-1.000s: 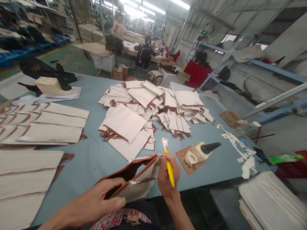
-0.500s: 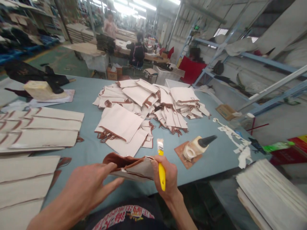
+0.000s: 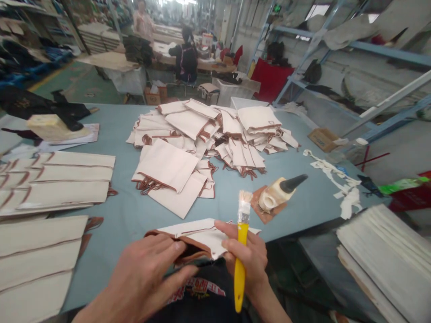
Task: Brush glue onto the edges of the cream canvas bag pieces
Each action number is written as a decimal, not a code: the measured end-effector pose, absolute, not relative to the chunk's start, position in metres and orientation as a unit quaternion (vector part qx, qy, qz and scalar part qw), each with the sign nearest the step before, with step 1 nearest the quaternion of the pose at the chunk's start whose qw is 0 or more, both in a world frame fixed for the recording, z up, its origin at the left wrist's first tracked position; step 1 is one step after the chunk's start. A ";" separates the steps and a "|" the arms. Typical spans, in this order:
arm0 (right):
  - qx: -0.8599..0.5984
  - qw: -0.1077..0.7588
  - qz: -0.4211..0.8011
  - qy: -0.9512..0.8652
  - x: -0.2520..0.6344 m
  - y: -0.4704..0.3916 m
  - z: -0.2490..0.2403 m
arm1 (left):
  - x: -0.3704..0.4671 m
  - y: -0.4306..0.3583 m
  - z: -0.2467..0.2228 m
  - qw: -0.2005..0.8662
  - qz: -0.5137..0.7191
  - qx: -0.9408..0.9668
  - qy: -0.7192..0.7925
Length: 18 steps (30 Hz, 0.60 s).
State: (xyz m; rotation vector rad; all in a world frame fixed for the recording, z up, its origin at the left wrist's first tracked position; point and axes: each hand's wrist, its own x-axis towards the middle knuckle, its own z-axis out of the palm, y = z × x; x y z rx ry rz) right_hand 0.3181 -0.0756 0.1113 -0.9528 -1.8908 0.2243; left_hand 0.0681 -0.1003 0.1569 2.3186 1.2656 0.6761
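Note:
A cream fabric pouch [image 3: 198,228] with a brown lining is held between both hands at the table's near edge, its opening facing me. My left hand [image 3: 151,264] grips its left side, fingers over the brown rim, thumb below. My right hand [image 3: 247,251] pinches the right side and also holds a yellow-handled brush [image 3: 240,269], bristles up. Beyond the hands lies a heap of cream pouches [image 3: 188,121] with brown edging and cords. A pale bottle [image 3: 276,195] with a black tip lies tilted on a brown square to the right.
Overlapping cream pieces [image 3: 70,188] lie in rows on the left of the blue-green table [image 3: 128,224]. A yellowish block [image 3: 50,127] sits at the back left. White scraps [image 3: 346,188] and a stack of pale sheets [image 3: 387,242] are at the right. People are in the background.
The pouch has turned, with its cream outer face now uppermost. My right hand and the brush have moved right and slightly down. My left hand has moved right. The view has shifted slightly.

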 end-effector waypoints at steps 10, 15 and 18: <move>-0.319 0.503 0.056 -0.801 0.331 -0.074 0.099 | 0.126 -0.104 0.152 0.322 0.288 0.801 0.414; -0.422 0.606 0.147 -0.658 0.342 -0.079 0.062 | 0.120 -0.086 0.114 0.242 0.267 0.843 0.400; -0.613 0.616 0.190 -0.457 0.378 -0.073 0.027 | 0.107 -0.073 0.081 0.132 0.301 0.852 0.408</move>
